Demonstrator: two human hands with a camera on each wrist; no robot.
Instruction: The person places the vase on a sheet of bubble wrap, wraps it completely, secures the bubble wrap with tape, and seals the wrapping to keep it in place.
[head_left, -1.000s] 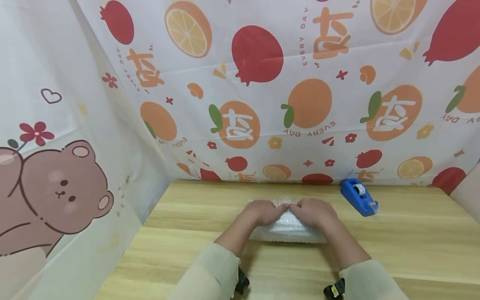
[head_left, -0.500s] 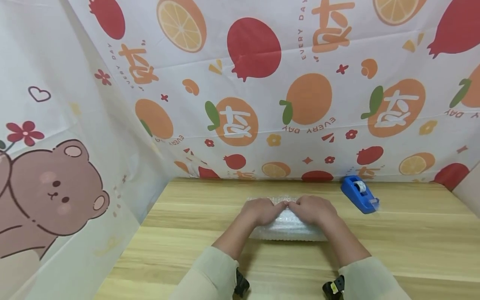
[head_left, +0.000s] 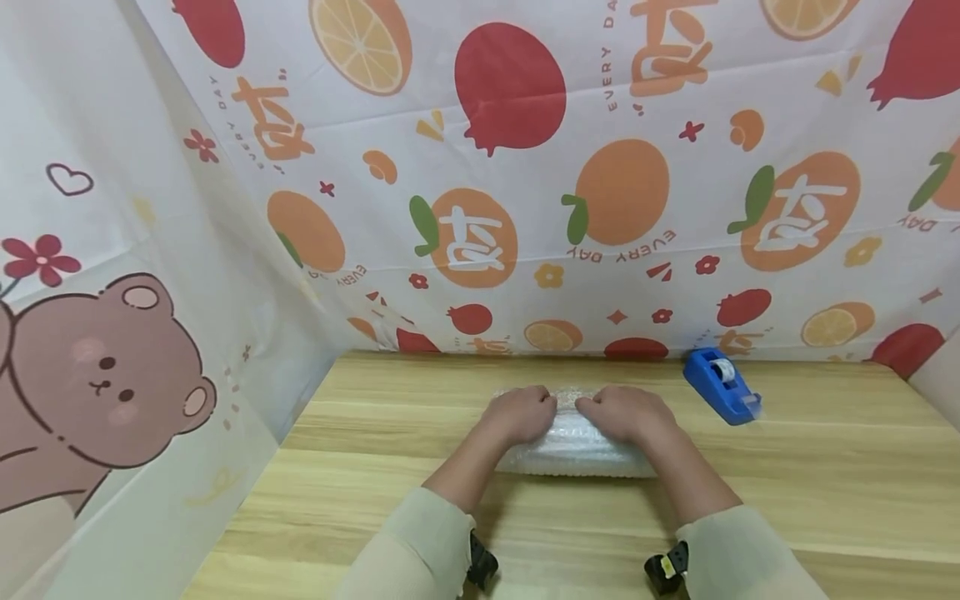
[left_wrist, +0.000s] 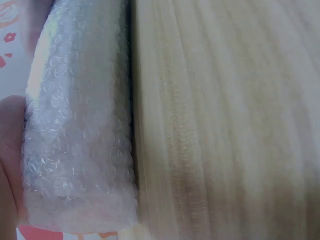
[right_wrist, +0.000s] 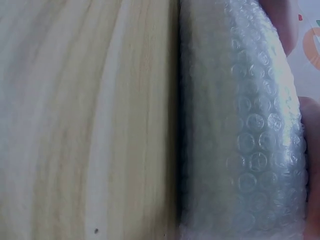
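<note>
A roll of clear bubble wrap [head_left: 572, 448] lies crosswise on the wooden table, in the middle of the head view. My left hand [head_left: 521, 414] grips it left of centre, with fingers curled at the far side. On the right half, my right hand [head_left: 628, 412] holds the wrap with curled fingers too. A short gap separates the two thumbs. Up close in the left wrist view, the bubble wrap [left_wrist: 80, 125] forms a rounded tube, with part of the hand behind it. The right wrist view shows the same curved wrap [right_wrist: 250, 140]. Whether anything lies inside cannot be seen.
A blue tape dispenser [head_left: 722, 386] with a strip of tape stands at the back right of the table [head_left: 360, 467]. A fruit-print cloth [head_left: 525, 208] hangs along the back edge, and a bear-print cloth [head_left: 247, 350] along the left.
My thumbs were touching at the middle of the bubble wrap; now they are apart, the left hand having drawn slightly leftward. The head view has tilted a little. The bubble wrap stays in place.
</note>
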